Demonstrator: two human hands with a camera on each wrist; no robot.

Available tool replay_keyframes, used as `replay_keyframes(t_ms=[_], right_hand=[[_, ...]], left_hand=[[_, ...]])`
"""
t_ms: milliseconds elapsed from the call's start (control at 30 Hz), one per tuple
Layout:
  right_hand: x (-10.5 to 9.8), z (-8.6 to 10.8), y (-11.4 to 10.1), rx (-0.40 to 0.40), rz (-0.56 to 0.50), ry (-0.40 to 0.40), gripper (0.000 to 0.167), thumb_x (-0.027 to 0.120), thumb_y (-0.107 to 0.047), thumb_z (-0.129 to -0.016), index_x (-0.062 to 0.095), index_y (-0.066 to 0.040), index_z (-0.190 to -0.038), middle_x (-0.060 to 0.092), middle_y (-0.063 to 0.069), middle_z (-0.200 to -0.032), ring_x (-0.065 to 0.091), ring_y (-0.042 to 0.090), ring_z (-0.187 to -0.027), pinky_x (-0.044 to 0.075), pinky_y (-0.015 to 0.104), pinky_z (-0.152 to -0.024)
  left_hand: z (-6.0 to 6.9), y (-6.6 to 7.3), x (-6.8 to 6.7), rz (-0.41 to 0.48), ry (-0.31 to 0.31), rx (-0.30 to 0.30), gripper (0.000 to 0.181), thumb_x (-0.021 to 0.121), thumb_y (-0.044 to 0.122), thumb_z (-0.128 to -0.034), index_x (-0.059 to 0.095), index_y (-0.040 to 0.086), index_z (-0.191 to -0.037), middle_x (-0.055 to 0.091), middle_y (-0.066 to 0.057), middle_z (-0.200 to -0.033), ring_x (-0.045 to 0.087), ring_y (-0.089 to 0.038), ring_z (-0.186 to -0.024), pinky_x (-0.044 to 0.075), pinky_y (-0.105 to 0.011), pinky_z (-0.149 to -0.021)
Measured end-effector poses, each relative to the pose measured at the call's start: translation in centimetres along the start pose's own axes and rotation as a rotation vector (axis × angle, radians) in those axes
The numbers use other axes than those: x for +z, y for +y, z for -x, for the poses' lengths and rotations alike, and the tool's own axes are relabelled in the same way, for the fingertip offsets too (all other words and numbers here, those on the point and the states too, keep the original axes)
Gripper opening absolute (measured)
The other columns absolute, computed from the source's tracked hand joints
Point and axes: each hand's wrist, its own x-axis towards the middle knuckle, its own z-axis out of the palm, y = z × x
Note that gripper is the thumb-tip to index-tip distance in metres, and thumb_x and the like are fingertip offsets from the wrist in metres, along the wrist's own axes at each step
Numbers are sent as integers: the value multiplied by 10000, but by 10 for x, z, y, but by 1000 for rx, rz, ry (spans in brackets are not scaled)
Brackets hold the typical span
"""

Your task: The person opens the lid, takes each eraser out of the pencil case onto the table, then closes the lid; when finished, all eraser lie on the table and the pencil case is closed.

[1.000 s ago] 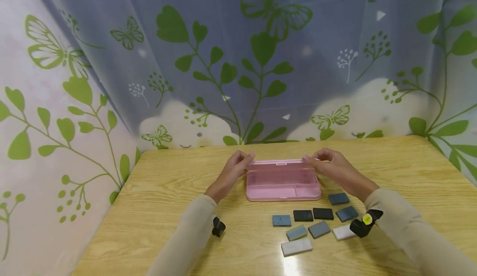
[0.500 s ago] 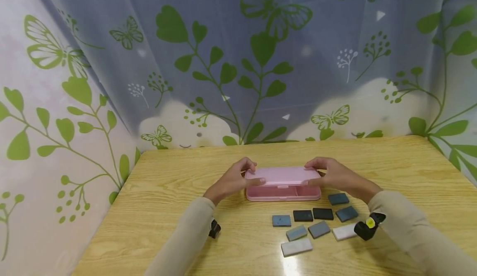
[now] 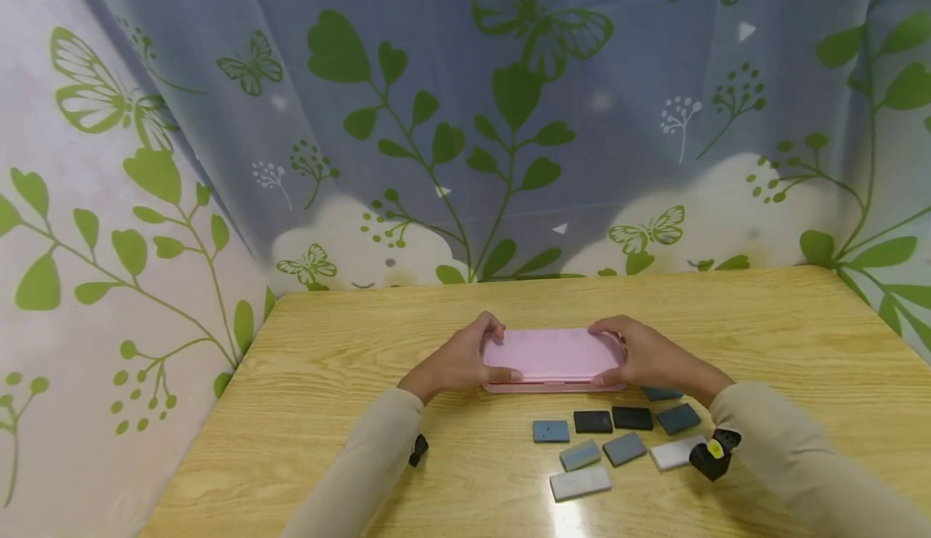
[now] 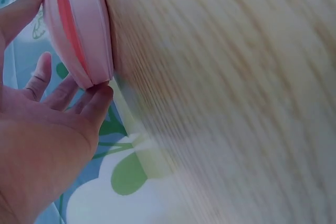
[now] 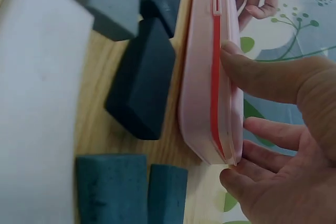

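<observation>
A pink plastic pencil case (image 3: 556,355) lies on the table, its lid lowered almost onto the base. In the right wrist view a narrow red gap (image 5: 215,66) runs between lid and base, and a small latch (image 5: 217,4) shows at the front. My left hand (image 3: 460,358) holds the case's left end, thumb on the lid's front edge and fingers curled at the back corner. At the right end my right hand (image 3: 646,358) holds it likewise, thumb in front and fingers behind. The inside of the case is hidden.
Several small flat blocks lie before the case on the wooden table (image 3: 327,409): black (image 3: 632,418), blue (image 3: 550,431), grey (image 3: 624,448) and white (image 3: 579,483). One blue block (image 3: 662,393) is near my right hand. A patterned curtain (image 3: 407,158) hangs behind the table.
The lid of the pencil case, upright and open a second ago, has swung forward and down onto the base. Both hands came down with it; the blocks stayed put.
</observation>
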Motion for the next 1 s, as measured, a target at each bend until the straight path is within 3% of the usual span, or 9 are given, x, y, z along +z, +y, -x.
replay_keyframes(t_ms=[233,633,1000], right_hand=[[4,2,-1,-35,79,38,764,927,-184,-742,547,111,-1334,520,322,-1351,483,514,-1262,420,633,-1031],[8,5,-2,-72,135,77,736,928,-171,-740,550,100,-1310,522,327,-1330,489,516,-1251,410,644,-1034],[10,6,-4,-69,188,73,718,917,-148,-750,541,97,-1311,524,315,-1325,495,506,-1247,416,633,-1035]], left_hand=[[-1,5,2,-63,-7,1,572,904,253,-789,472,108,-1135,532,-64,-1191,516,-200,-1095,451,-349,-977],[-3,6,2,-169,9,10,604,918,307,-767,457,128,-1113,564,-82,-1269,549,-197,-1062,479,-341,-941],[-1,8,1,-182,11,22,616,931,281,-754,450,109,-1099,579,-94,-1248,542,-205,-1020,469,-347,-901]])
